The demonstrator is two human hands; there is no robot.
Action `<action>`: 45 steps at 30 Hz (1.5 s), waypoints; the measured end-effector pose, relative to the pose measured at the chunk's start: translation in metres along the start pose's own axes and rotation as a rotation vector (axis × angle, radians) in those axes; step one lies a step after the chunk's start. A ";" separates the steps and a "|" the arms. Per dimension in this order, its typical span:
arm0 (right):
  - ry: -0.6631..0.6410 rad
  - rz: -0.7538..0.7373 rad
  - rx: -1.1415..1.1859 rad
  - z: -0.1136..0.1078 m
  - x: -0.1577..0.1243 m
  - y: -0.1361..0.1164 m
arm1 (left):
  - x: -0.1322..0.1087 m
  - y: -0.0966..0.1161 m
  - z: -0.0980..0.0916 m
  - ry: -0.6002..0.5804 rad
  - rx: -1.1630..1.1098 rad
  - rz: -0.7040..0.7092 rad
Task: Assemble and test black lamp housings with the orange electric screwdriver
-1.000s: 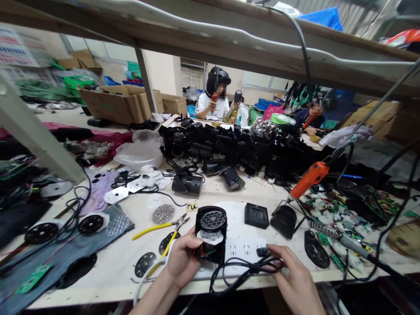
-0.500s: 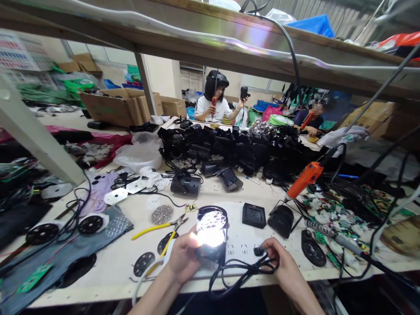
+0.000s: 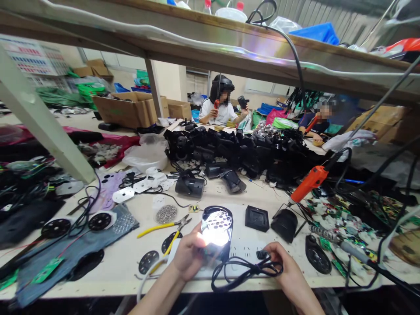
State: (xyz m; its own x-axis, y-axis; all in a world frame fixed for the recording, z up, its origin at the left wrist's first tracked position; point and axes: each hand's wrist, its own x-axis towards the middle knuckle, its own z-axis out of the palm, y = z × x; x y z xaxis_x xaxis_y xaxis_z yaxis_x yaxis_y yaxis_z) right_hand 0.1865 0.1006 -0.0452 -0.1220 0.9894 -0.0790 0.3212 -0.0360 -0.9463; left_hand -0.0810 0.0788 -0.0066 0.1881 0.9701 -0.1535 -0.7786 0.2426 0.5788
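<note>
My left hand (image 3: 187, 258) is closed round a black lamp housing (image 3: 216, 229) whose round LED panel glows bright white, held just above the bench's near edge. A black cable (image 3: 243, 273) loops from under the lamp toward my right hand (image 3: 284, 273), whose fingers pinch the cable's black plug (image 3: 261, 254) over a white power strip (image 3: 244, 251).
Yellow-handled pliers (image 3: 162, 227), a dish of screws (image 3: 166, 214), a black square part (image 3: 257, 218) and an orange electric screwdriver (image 3: 308, 183) lie around. A heap of black lamp housings (image 3: 236, 151) fills the bench's middle. Two people work at the far side.
The lamp's LED panel, dark a second ago, now shines bright white. My right hand shifted slightly left with the plug at the power strip.
</note>
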 end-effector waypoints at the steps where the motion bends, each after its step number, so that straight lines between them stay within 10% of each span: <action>1: 0.001 -0.003 -0.006 0.000 0.000 0.000 | 0.000 0.000 0.002 0.022 0.004 0.012; 16: -0.063 0.032 -0.044 -0.003 0.009 0.005 | -0.003 0.006 0.022 0.268 0.046 0.057; 45: -0.015 0.027 -0.040 -0.002 0.002 0.009 | 0.009 0.005 0.008 0.146 0.016 -0.017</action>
State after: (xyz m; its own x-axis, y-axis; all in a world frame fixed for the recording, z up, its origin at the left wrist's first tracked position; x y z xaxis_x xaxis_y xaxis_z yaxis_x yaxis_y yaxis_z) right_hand 0.1906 0.1021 -0.0529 -0.1269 0.9858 -0.1096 0.3617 -0.0569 -0.9306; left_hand -0.0785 0.0886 0.0019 0.1108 0.9542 -0.2778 -0.7665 0.2599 0.5873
